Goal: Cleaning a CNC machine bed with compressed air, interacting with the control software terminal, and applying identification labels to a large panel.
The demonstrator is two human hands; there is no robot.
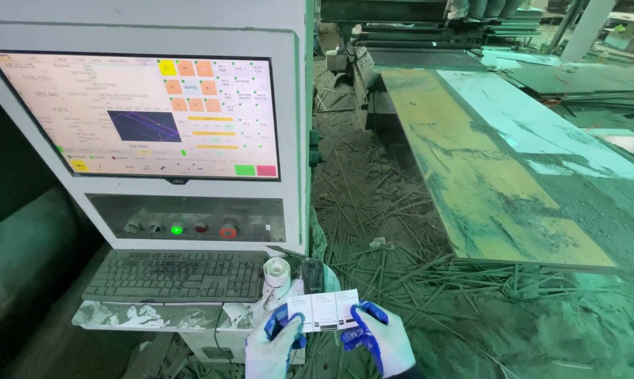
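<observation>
Both of my hands wear white gloves with blue palms. My left hand point(275, 342) and my right hand point(378, 338) hold a small white printed label strip point(323, 311) between them, each pinching one end, low in the view. Just above the strip sit a white roll of labels point(276, 271) and a dark computer mouse point(312, 274) on the console shelf.
A grey machine console point(289, 42) fills the left, with a lit screen point(141, 112), a row of knobs and buttons point(180, 227) and a dark keyboard point(176, 275). To the right lies a large worn flat panel point(485, 168). Thin scrap strips point(387, 238) litter the floor.
</observation>
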